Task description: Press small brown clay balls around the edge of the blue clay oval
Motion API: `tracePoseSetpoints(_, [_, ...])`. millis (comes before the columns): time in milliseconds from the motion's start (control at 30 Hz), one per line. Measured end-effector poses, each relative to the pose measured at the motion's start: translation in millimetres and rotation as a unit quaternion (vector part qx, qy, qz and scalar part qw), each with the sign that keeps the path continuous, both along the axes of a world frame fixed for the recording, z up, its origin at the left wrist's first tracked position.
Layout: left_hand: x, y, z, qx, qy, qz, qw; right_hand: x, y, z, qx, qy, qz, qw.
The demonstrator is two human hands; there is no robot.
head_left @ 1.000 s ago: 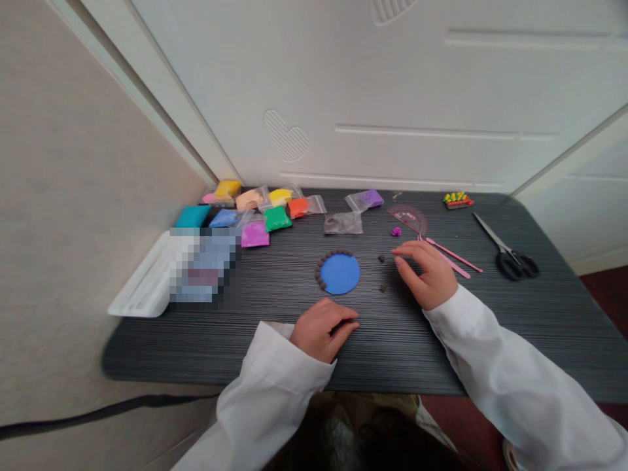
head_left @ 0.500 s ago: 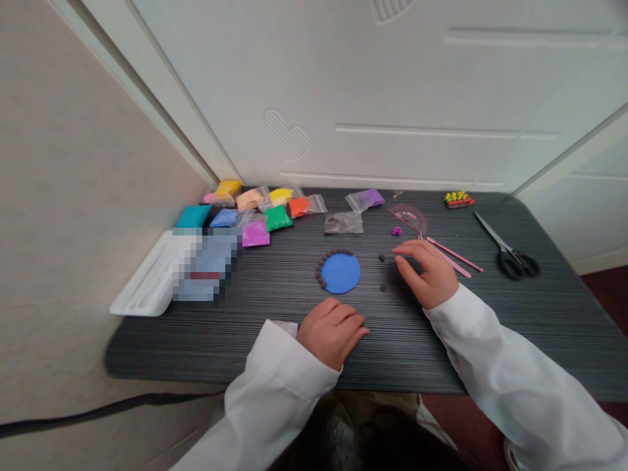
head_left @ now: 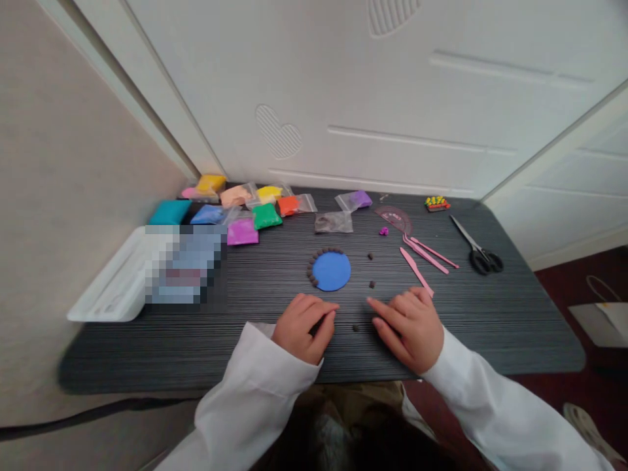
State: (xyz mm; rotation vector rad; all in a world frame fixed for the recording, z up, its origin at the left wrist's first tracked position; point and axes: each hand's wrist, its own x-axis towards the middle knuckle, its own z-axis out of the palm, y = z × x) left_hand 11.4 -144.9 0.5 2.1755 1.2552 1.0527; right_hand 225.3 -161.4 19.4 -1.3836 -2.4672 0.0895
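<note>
A flat blue clay disc (head_left: pixel 331 271) lies on the table, with small dark brown clay pieces (head_left: pixel 311 267) set side by side along its left and upper edge. My left hand (head_left: pixel 305 327) is just in front of the disc, thumb and forefinger tips pinched together; anything between them is too small to make out. To its right, my right hand (head_left: pixel 412 329) holds nothing, its forefinger stretched out and thumb apart. One loose dark clay piece (head_left: pixel 356 328) lies between the hands. Two others, a nearer clay piece (head_left: pixel 371 284) and a farther clay piece (head_left: pixel 370 256), lie right of the disc.
Bags of coloured clay (head_left: pixel 267 216) line the back left, near a white tray (head_left: pixel 110 275). At right are a pink plastic knife (head_left: pixel 416 269), pink tweezers (head_left: pixel 426 254), a protractor (head_left: pixel 395 218) and black-handled scissors (head_left: pixel 483 260). A white panel (head_left: pixel 363 91) rises behind.
My right hand has come back toward the table's front edge, uncovering the pink knife. A third loose clay piece now shows between my hands. My left thumb and forefinger have come into a pinch.
</note>
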Motion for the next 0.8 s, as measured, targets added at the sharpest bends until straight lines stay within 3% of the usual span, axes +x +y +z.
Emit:
tracePoseSetpoints(167, [-9.2,1.4,6.1,-0.089,-0.066,0.102,0.989,-17.0,-26.0,5.4,-0.077,-0.092,0.035,0.992])
tracePoseSetpoints(533, [-7.8,1.7,6.2,-0.101,-0.088,0.104,0.986,-27.6,-35.8,4.3,-0.113,-0.137,0.081,0.981])
tracePoseSetpoints(800, [-7.2,2.0,7.0,-0.106,-0.09,0.096,0.986,-28.5,-35.9,8.5,-0.115,-0.127,0.049,0.984])
